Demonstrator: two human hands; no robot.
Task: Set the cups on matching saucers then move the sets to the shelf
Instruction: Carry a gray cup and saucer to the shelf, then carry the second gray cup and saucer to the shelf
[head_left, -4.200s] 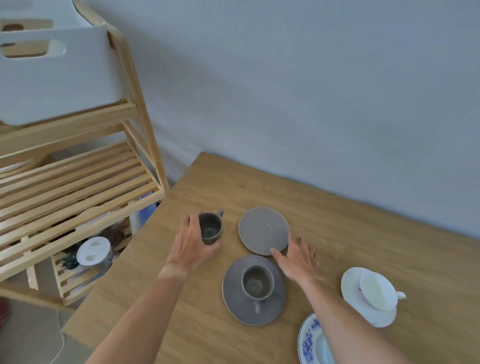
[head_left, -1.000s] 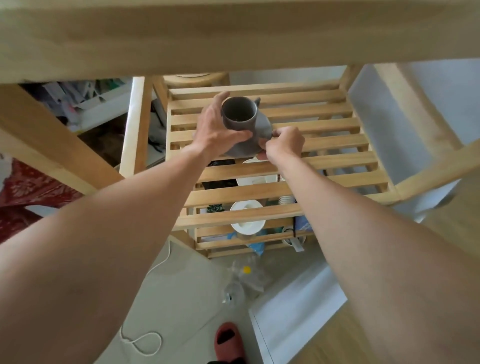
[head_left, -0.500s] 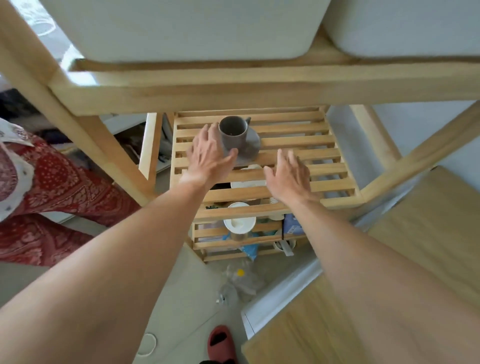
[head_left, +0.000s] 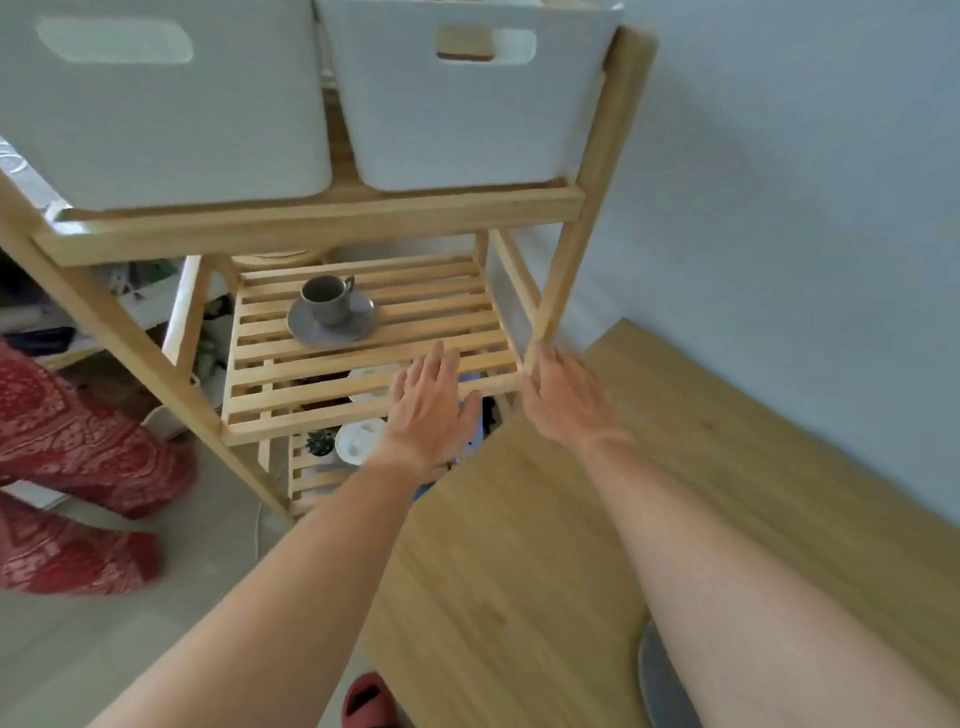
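A grey cup (head_left: 325, 299) stands upright on a grey saucer (head_left: 358, 323) on the slatted middle shelf (head_left: 441, 312) of a wooden rack, handle toward the back right. My left hand (head_left: 428, 410) hovers open over the shelf's front edge, well clear of the set. My right hand (head_left: 566, 397) is open beside the rack's right front post, above the table corner. The rim of another grey saucer (head_left: 657, 686) peeks out under my right forearm at the bottom of the view.
Two white bins (head_left: 457, 93) sit on the top shelf. White dishes (head_left: 358, 441) and a small plant (head_left: 320, 442) lie on the lower shelf. The wooden table (head_left: 545, 545) fills the lower right. A red patterned cloth (head_left: 67, 457) and a red slipper (head_left: 366, 701) lie on the floor.
Both hands let go of the grey cup and saucer set on the middle shelf and drew back toward the table. The view has pulled back and risen.
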